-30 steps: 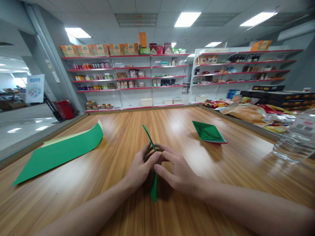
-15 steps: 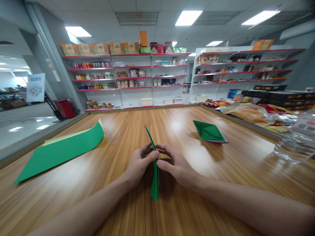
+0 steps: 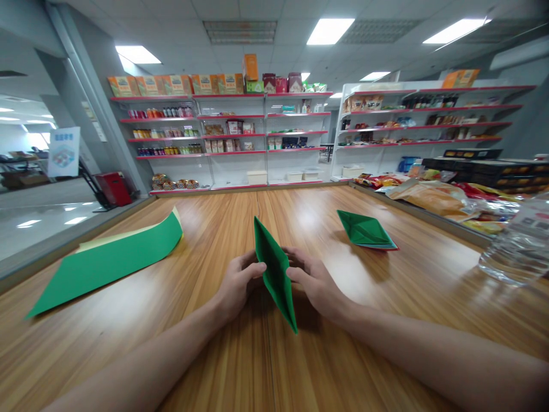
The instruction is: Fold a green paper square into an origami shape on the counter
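A folded piece of green paper [image 3: 278, 280] is held above the wooden table [image 3: 180, 366], its two layers spread apart into a pocket with pointed ends. My left hand [image 3: 240, 281] grips its left layer, thumb on the inner edge and fingers behind. On the opposite side, my right hand [image 3: 313, 280] pinches the right layer in the same way, its fingertips partly hidden by the paper. Farther right lies a folded green paper shape [image 3: 364, 229] on top of other coloured folded pieces. To the left rests a curled stack of green sheets [image 3: 107, 263] with yellow beneath.
A clear plastic bottle [image 3: 514, 246] stands at the right. Behind it are snack packets [image 3: 433, 197] and black boxes [image 3: 476, 169]. Stocked shelves [image 3: 231, 117] line the back wall. A raised rim [image 3: 86, 234] borders the table's left side.
My hands have moved apart, pulling the folded green paper from a nearly flat, edge-on strip into an opened pocket. Its near tip has swung right. The other papers have stayed put.
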`<action>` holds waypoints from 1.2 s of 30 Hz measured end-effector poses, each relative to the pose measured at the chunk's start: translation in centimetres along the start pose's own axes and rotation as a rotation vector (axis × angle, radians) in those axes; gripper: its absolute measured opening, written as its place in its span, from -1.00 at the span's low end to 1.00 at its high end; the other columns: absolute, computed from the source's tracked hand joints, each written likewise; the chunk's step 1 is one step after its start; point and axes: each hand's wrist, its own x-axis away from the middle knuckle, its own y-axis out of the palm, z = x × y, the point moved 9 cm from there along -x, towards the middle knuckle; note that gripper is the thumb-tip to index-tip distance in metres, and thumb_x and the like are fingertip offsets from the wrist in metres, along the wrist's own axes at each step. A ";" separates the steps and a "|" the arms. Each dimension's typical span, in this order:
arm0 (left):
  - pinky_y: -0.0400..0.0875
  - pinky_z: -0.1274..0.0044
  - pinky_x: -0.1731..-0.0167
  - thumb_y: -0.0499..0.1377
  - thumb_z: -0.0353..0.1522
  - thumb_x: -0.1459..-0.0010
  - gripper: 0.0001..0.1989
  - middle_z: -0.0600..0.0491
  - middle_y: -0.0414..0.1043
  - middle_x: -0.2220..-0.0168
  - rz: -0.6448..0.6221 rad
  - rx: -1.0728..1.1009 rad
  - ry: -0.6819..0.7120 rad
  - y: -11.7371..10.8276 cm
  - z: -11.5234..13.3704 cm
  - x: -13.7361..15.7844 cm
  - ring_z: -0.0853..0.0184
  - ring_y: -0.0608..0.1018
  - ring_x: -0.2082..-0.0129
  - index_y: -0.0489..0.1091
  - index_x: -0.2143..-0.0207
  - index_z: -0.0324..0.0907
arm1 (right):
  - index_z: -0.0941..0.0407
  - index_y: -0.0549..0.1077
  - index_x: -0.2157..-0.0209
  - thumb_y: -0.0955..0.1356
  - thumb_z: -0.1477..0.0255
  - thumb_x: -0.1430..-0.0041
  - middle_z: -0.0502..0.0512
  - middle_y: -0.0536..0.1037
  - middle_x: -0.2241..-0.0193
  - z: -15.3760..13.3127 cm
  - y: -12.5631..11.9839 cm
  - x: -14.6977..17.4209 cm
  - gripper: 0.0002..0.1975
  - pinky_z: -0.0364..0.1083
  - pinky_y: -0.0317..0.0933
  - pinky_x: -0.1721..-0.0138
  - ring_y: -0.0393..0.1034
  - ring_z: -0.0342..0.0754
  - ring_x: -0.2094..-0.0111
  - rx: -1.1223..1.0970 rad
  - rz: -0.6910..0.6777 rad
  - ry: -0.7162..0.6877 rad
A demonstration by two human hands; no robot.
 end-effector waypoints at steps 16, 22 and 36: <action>0.34 0.49 0.34 0.05 -0.54 0.21 -0.50 0.01 0.55 0.26 0.006 -0.220 0.098 -1.4 0.8 -0.2 0.17 0.51 0.23 0.48 0.14 -0.23 | 0.15 0.38 0.02 0.19 0.65 0.11 0.10 0.53 0.20 1.1 -1.9 -0.4 -0.46 0.01 0.30 0.12 0.41 0.02 0.17 0.167 0.106 -0.018; 0.32 0.46 0.21 0.03 -0.55 0.32 -0.46 -0.02 0.49 0.15 -0.049 -0.153 0.087 -0.4 1.1 0.0 0.13 0.43 0.07 0.45 0.18 -0.20 | 0.08 0.24 -0.15 0.17 0.71 0.17 0.06 0.46 0.03 -0.9 -0.5 0.0 -0.24 0.04 0.24 -0.02 0.35 0.01 0.03 0.226 -0.029 -0.188; 0.27 0.60 0.48 0.28 -0.34 0.02 -0.86 0.09 0.38 0.54 -0.017 0.163 -0.176 0.6 -0.9 0.3 0.43 0.39 0.55 0.43 0.47 -0.25 | 0.01 0.23 -0.16 0.20 0.69 0.16 0.11 0.42 0.08 -3.1 0.9 0.9 -0.23 0.08 0.22 -0.01 0.30 0.04 0.04 0.354 -0.224 -0.371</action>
